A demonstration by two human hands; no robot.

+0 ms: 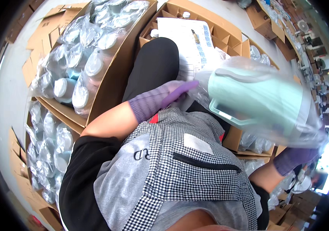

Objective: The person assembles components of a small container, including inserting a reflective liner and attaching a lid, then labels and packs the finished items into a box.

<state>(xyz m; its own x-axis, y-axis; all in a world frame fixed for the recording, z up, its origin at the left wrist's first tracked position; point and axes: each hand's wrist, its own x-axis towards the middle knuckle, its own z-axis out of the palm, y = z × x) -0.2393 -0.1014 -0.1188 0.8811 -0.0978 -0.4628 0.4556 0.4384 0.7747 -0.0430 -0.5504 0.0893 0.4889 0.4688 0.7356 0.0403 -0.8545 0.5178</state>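
A mint-green tumbler with a side handle [257,98] lies sideways in the air inside a clear plastic bag [303,130], blurred by motion. Purple knit work gloves cover both hands. My left hand [179,91] pinches the bag at its left end, close to my apron [193,170]. At the other end, my right hand [303,157] holds the bagged tumbler from below; its fingers are blurred and partly hidden by the plastic. Behind the tumbler, a printed paper sheet [181,43] with writing and a small picture rests on a divided cardboard box [225,31].
To my left stands an open carton [118,69] full of bagged cups [74,57]. Another carton of bagged cups [48,144] sits nearer. White-capped bottles [186,15] stand in the divided box. Flattened cardboard [51,29] lies beyond. A person [303,183] is at far right.
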